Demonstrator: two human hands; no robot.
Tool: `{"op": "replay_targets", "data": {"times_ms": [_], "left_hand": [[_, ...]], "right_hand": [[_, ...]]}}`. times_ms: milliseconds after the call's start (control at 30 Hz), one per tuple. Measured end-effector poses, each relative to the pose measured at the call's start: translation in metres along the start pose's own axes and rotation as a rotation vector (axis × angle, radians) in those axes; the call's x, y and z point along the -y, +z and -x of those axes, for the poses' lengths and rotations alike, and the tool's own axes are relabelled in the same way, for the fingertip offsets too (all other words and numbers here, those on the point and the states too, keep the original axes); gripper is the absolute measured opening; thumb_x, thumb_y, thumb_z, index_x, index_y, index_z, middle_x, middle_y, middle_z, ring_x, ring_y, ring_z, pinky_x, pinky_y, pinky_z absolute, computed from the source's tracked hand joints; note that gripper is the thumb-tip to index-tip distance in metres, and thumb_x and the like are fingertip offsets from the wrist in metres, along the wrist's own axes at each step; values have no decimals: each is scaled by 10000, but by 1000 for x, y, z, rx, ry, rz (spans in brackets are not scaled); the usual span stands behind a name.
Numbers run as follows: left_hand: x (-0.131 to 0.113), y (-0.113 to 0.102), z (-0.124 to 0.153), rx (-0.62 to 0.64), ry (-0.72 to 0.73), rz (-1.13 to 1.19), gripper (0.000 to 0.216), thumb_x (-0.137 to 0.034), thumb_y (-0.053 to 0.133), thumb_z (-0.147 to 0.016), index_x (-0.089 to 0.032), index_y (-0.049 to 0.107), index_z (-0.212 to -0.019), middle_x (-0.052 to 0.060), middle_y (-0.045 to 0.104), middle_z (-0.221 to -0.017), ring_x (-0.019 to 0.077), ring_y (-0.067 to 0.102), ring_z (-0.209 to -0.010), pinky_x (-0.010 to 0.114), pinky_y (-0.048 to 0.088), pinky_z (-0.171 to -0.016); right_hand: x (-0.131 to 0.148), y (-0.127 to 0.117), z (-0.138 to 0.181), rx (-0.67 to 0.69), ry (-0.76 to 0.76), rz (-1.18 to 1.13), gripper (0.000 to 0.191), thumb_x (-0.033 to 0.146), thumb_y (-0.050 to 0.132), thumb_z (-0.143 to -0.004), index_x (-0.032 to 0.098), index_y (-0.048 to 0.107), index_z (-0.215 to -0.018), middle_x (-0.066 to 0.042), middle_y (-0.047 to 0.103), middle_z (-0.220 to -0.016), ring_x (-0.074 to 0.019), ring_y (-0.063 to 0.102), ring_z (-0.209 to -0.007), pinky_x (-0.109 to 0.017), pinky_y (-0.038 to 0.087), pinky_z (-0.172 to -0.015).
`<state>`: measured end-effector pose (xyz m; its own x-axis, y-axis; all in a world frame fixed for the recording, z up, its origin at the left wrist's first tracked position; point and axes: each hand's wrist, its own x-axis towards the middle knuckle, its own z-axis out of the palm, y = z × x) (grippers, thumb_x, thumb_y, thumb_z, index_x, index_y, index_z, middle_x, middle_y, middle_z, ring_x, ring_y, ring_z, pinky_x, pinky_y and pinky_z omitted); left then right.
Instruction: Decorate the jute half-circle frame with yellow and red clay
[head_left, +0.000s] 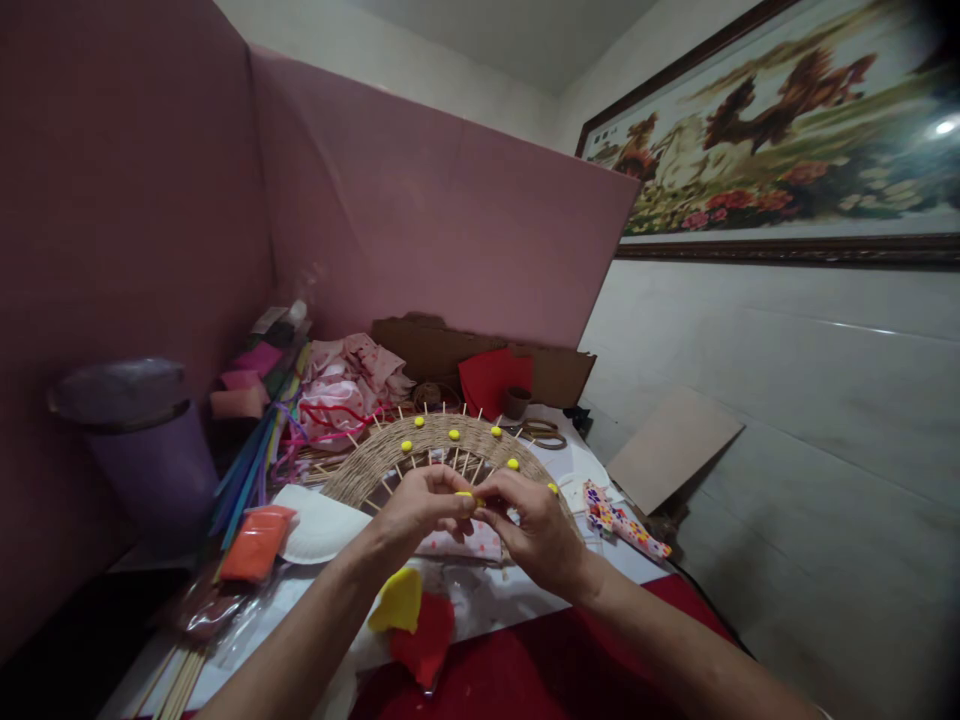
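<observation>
Yellow clay [465,494] sits among your fingers [504,486], left hand [424,502] and right hand [541,530] both pinched on it (woven arch [435,432] just beyond).

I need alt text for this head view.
A bare left hand and right hand pinch a small yellow piece before a tan woven-fibre arch dotted with yellow discs. A larger yellow piece and a red piece lie nearer.

Woven arch [435,432] — tan, dotted with yellow discs [454,435]. Yellow lump [397,600], red lump [424,640], orange packet [259,543], purple bin [154,465], white paper plate [322,524]. Narrow strip [624,523] — multicoloured flowers on a white ground.
</observation>
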<state>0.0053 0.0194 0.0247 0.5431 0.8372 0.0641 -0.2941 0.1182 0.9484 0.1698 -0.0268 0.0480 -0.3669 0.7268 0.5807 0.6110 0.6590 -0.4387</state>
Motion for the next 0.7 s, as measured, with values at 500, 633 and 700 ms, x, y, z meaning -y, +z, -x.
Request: {"op": "replay_targets", "data": {"times_ms": [500, 633, 700], "left_hand": [[4, -1, -4, -64, 82, -6, 204, -226, 749, -588, -128, 583, -653, -13, 577, -477, 85, 491, -411, 212, 366, -438], [7, 3, -7, -137, 114, -54, 224, -201, 743, -554, -141, 533, -606, -50, 520, -424, 60, 434, -368, 186, 315, -399], [9, 2, -9, -194, 134, -61, 222, -179, 731, -548, -148, 516, -596, -59, 509, -431, 57, 427, -373, 182, 311, -398]], "right_hand": [[-1, 2, -4, -24, -78, -43, 140, 64, 532, -759, 168, 624, -767, -32, 614, -715, -140, 545, -654, -264, 424, -610], [-4, 9, -8, -41, 134, -198, 77, 119, 578, -707, 172, 586, -652, 2, 567, -613, -120, 501, -552, -246, 393, -521], [-6, 8, -11, -16, 347, -532, 81, 180, 616, -695, 176, 558, -638, 29, 524, -550, -102, 466, -476, -228, 375, -453]]}}
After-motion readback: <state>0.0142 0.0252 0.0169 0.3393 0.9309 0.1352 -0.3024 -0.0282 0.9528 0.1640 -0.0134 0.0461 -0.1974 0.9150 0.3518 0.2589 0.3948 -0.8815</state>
